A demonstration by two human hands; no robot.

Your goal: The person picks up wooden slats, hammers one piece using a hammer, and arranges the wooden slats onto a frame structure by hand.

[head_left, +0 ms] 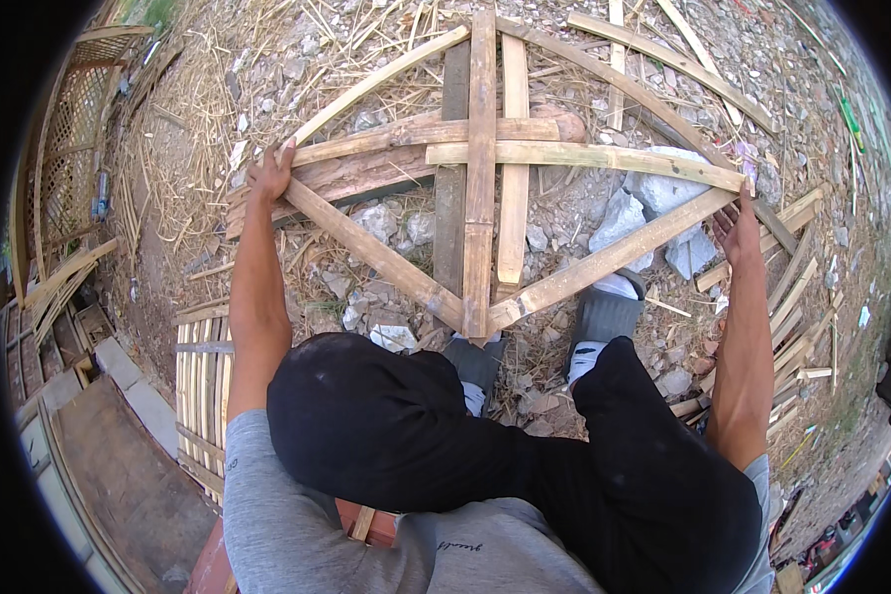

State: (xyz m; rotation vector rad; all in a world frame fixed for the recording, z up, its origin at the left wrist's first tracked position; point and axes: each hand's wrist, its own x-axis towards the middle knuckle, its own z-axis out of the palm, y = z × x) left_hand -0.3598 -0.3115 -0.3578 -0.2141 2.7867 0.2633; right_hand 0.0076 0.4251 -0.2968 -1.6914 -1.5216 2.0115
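A frame of split bamboo slats (480,168), crossed and joined into a kite-like shape, lies on stony ground in front of me. My left hand (270,170) grips its left corner where the slats meet. My right hand (735,226) holds the right corner. Both arms are stretched wide apart. My feet in grey slippers (604,312) sit just behind the frame's near point, and my knees in black trousers fill the lower middle of the view.
Grey rocks (653,198) and straw litter the ground under the frame. A woven bamboo panel (203,386) lies at my left. Loose bamboo strips (792,297) are piled to the right. A lattice fence (69,148) stands at far left.
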